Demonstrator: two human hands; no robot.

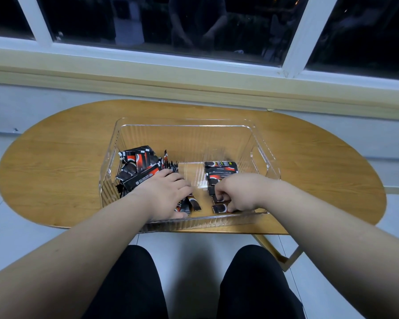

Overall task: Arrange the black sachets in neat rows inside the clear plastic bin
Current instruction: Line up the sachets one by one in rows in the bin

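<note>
Clear plastic bin [184, 125]: one row [220, 169] begun beyond right hand [237, 192], which pinches a sachet [220, 208]; loose heap [136, 166] unsorted beside left hand [168, 194], apparently gripping several sachets [190, 203].

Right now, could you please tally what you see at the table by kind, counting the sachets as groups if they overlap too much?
Wooden table: 1
Clear plastic bin: 1
Hands in the bin: 2 (left hand, right hand)
Sachet groups: 2 (loose heap, neat row); single sachets overlap too much to count
Total: 6
</note>
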